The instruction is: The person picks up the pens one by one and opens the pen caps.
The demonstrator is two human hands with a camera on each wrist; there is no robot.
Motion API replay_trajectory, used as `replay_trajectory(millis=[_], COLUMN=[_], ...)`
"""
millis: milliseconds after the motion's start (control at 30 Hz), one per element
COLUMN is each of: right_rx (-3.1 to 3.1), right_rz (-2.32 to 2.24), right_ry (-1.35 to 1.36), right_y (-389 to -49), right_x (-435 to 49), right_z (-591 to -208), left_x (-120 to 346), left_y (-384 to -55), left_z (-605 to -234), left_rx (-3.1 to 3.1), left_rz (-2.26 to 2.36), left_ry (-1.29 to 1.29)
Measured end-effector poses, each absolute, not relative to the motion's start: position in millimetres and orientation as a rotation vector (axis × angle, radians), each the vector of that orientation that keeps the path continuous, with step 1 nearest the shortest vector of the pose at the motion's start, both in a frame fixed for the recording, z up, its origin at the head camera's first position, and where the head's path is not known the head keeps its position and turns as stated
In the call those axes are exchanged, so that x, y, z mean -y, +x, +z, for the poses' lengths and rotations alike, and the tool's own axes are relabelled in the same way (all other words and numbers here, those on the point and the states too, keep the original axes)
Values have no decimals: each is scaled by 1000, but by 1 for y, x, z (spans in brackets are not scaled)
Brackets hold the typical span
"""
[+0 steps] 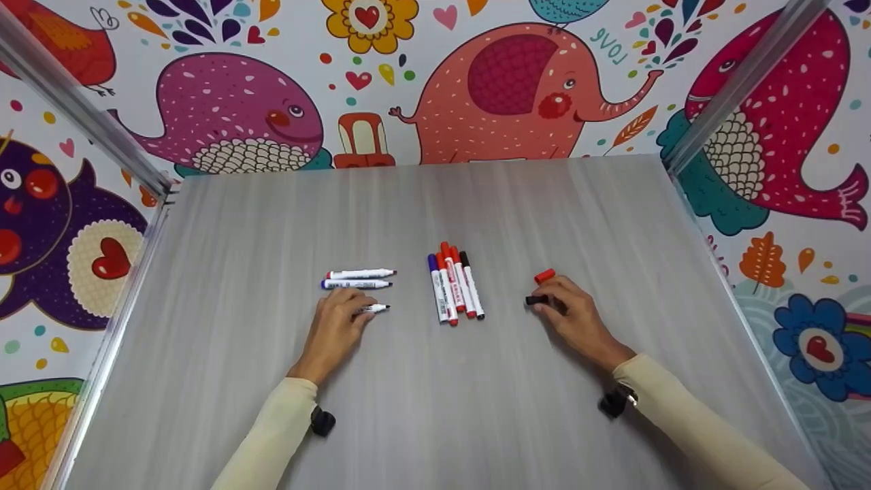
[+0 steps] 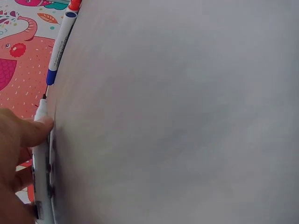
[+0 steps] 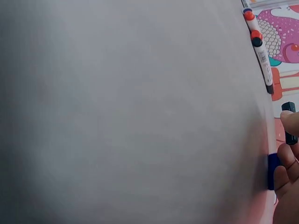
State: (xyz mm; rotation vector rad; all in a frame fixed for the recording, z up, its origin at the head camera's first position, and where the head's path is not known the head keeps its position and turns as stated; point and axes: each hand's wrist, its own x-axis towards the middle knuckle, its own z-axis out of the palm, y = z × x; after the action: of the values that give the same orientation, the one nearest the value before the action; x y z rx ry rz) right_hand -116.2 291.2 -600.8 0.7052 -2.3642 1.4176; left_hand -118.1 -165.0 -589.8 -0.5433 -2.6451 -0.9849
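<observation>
My left hand (image 1: 337, 316) holds an uncapped white marker (image 2: 42, 154), thumb along its side, its black tip pointing right toward the middle of the table. Just beyond that hand lie two more uncapped markers, one red (image 1: 360, 274) and one blue (image 1: 357, 284), side by side. On the right, my right hand (image 1: 571, 316) pinches a black cap (image 3: 290, 122) between thumb and fingers. Right by its lower fingers is a blue cap (image 3: 273, 171), hidden in the head view. A red cap (image 1: 545, 275) lies just past the right fingertips.
Between the hands, several capped markers (image 1: 454, 286) lie in a close bunch, with purple-blue, red and black caps. The grey wood-grain table (image 1: 422, 408) meets a wall with cartoon animals (image 1: 503, 88). Metal posts (image 1: 742, 88) stand at the far corners.
</observation>
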Motion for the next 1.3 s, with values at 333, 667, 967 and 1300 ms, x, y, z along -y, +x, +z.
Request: replay_trajectory(millis=[333,667,967,1300], right_rx=[2363,2350,2411,2442], right_rz=[1369,1352,1373,1383], right_ry=[659,576,442,426], right_y=[-122,-113,-113,-123], right_x=[-300,-297,-303,-318], right_z=[-605,-583,-585,-609], left_x=[168,170,170,168], left_y=[-122,-127,-130,-130], left_z=[-590,-589,-590,-591], left_rx=[2648,2651,2677,2674], left_rz=[-950,-909,-992,-977], left_ry=[-533,-533,-492,-475])
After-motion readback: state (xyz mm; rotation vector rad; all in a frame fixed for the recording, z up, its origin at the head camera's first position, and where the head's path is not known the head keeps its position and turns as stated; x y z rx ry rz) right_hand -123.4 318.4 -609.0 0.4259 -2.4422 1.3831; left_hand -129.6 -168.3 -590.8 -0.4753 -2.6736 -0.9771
